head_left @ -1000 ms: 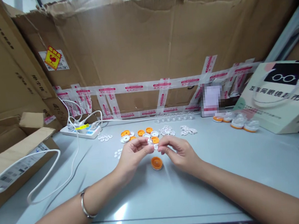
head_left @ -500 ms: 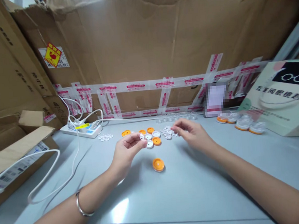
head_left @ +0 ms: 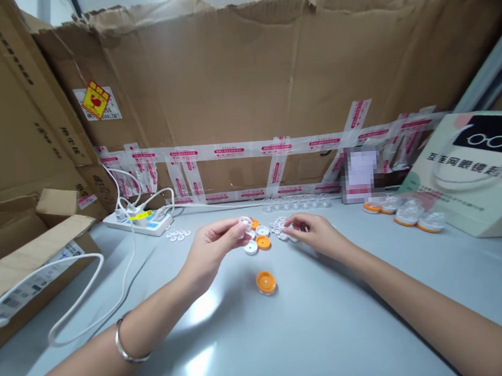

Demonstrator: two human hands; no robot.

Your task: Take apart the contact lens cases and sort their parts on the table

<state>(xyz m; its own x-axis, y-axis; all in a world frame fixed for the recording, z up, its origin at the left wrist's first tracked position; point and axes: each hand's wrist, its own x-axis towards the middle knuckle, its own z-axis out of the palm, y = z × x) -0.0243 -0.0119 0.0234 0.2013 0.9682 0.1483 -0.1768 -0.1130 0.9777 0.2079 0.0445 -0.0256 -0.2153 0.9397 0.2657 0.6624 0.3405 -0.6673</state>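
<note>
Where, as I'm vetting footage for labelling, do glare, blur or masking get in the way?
Head view: bright white glare on the grey table, right of the left forearm; head view: the small white piece in the left hand looks too soft to make out its shape; head view: a pixelated patch masks detail before the large carton.

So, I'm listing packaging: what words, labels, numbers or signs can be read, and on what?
"互连网眼镜超市" and glasses drawing: pale bag.
"LM270W", ending unclear: white label on the large cardboard box.
Wineglass sign, lettering blurred: red-and-yellow sticker.
All other print is too small or blurred: tape, left carton, open box's label, yellow tag.
</note>
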